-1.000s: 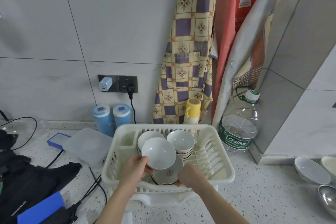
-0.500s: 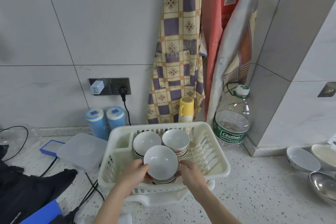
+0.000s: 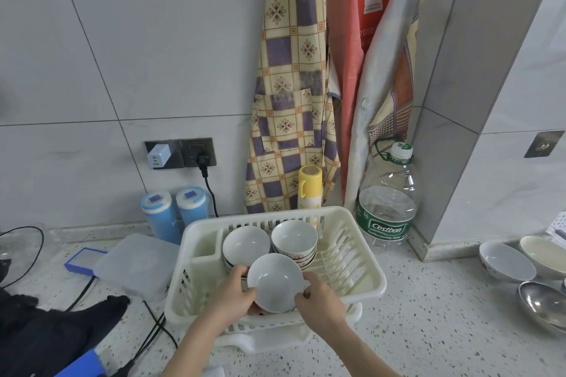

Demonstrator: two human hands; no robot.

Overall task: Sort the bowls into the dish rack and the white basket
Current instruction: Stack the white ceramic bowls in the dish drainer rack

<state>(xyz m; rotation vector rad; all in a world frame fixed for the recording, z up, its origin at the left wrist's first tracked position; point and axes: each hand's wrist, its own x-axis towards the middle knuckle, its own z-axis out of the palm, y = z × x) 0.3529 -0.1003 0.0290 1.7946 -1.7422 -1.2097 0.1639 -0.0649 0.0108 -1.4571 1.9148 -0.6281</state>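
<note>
Gripping a white bowl (image 3: 274,281) from either side, the left hand (image 3: 234,300) and right hand (image 3: 318,303) curl round its rim at the near end of the dish rack (image 3: 364,260) (two bowl stacks (image 3: 294,242) sit behind)

Both hands — left (image 3: 233,300), right (image 3: 318,300) — grip white bowl (image 3: 274,281) inside dish rack (image 3: 364,272), two bowl stacks (image 3: 294,239) behind.

Bright, even, soft light; faint shadows; wide-angle bending at edges (tile lines bow); slight overall softness.
</note>
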